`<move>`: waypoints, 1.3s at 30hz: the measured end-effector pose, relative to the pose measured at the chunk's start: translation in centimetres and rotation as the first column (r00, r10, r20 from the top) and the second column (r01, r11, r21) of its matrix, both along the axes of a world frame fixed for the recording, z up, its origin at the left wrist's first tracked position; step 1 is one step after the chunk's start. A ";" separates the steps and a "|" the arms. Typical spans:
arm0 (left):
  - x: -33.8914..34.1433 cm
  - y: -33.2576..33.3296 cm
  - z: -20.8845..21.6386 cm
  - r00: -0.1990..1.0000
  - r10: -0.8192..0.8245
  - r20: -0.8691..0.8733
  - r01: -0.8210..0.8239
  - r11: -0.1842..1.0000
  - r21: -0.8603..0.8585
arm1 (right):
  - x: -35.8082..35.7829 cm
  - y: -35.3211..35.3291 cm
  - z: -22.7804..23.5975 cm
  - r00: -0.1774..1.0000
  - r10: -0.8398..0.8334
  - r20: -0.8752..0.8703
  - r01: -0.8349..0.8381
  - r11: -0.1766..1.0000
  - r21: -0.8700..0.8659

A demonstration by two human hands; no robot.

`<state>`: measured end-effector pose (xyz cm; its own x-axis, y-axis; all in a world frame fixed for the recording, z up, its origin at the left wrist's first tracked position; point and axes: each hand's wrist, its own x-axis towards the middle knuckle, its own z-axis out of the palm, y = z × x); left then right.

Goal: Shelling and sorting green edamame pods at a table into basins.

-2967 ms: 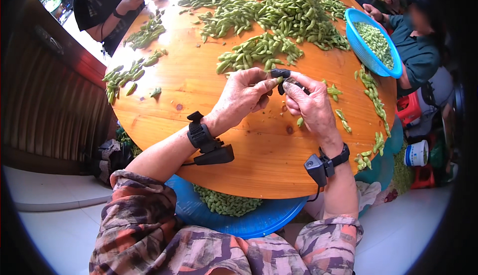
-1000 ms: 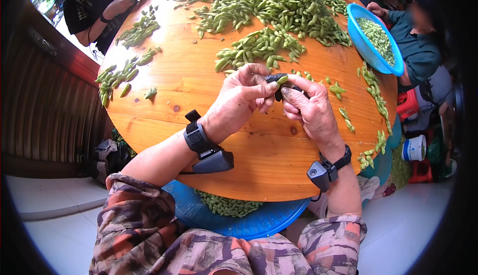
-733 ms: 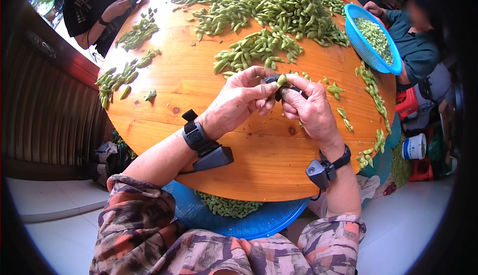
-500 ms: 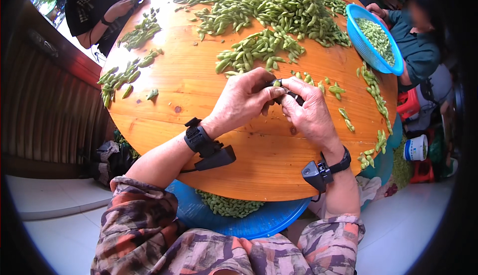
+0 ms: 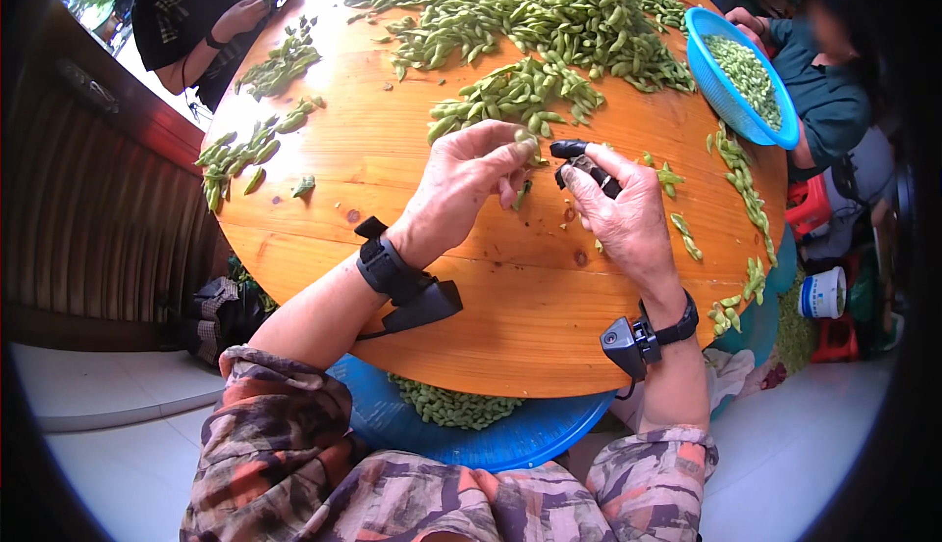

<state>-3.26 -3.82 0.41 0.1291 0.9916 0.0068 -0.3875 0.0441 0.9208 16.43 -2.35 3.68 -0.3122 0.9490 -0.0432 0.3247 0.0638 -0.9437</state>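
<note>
My left hand (image 5: pixel 469 181) is closed in a pinch on a green soybean pod (image 5: pixel 530 148), just above the wooden table (image 5: pixel 412 316). A little to its right is my right hand (image 5: pixel 618 204), with black coverings (image 5: pixel 569 149) on some fingers. Its index finger points toward the left hand, apart from the thumb, and I make out no pod between them. A small heap of soybean pods (image 5: pixel 520 96) lies just beyond my hands. Below the table's near edge, a blue basin (image 5: pixel 559 434) holds shelled green beans (image 5: pixel 451 405).
A large pod pile (image 5: pixel 579 12) covers the far side. A blue basket (image 5: pixel 716 101) of beans stands at the right rim by a co-worker (image 5: pixel 814 101). Another person (image 5: pixel 201 27) handles something at the far left. Loose pods (image 5: pixel 741 184) line the right edge. A white bucket (image 5: pixel 822 293) stands beyond.
My hands, together before, have come apart. The left keeps a pod, now more visible; the right has drawn slightly right, its index finger straighter.
</note>
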 end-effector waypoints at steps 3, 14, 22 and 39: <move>-0.2 0.4 -1.1 0.973 -0.074 0.219 0.094 0.992 -0.080 | -0.6 0.0 -0.5 0.999 -0.007 -0.031 0.011 0.992 0.128; 0.9 -0.1 -1.4 0.914 -0.144 0.380 0.194 0.976 -0.095 | -0.7 -0.2 -0.7 0.994 -0.037 -0.104 0.045 0.996 0.079; 1.3 -0.5 -1.5 0.939 -0.068 0.338 0.114 0.986 -0.120 | -1.3 -0.7 -0.5 0.999 -0.052 0.006 0.047 0.946 0.321; 2.0 -1.5 -1.6 0.937 -0.121 0.327 0.188 0.965 -0.182 | -1.9 -0.2 -2.1 0.990 0.029 0.139 -0.103 0.820 0.563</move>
<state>-1.23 -5.32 -1.17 0.3050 0.9432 -0.1317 -0.6256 0.3027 0.7190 14.56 -2.52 1.55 -0.4030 0.7939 0.4553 0.4069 0.6010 -0.6879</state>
